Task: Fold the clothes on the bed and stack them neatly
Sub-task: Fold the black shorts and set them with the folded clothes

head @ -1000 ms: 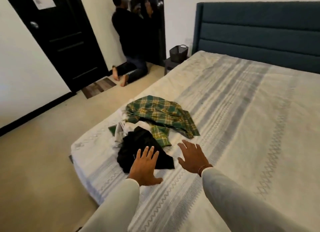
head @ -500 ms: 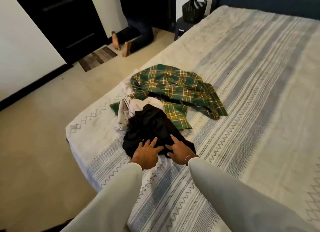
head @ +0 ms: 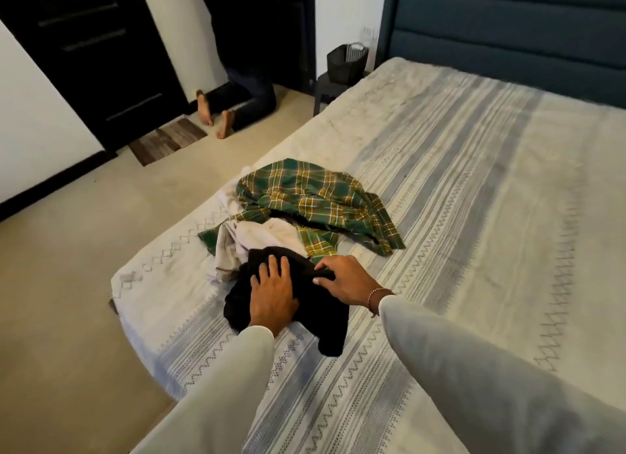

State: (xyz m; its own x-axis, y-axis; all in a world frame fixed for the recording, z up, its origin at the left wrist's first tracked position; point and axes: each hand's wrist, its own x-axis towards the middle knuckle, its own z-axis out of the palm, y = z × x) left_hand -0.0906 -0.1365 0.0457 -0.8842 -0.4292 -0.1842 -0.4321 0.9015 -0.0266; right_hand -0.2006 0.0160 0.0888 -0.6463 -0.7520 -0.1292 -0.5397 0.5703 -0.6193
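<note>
Far left: tall black panelled door above beige floor, with a brown striped doormat at its foot. Just right of that, a kneeling person in dark trousers, bare soles facing the camera, higher and further off in view than half a second ago.

Next, the bed with its cream and grey striped woven cover. Near its left edge, a loose pile: pale white and grey crumpled garment at the left, rumpled green and yellow plaid shirt behind and to the right, crumpled black garment nearest the camera, partly overlapping the white one.

On that black cloth now, both hands, further up it than half a second ago (then only at its near edge). Left hand flat on top, fingers spread and fairly straight, pressing rather than gripping. Right hand just beside it, apart from it, thumb and forefinger pinching a raised fold of the black fabric; beaded bracelet at the wrist. Light cream sleeves on both arms.

Beyond the bed's far left corner, a dark mesh basket on a small dark side table. Far right, at the top, a dark teal padded headboard.
</note>
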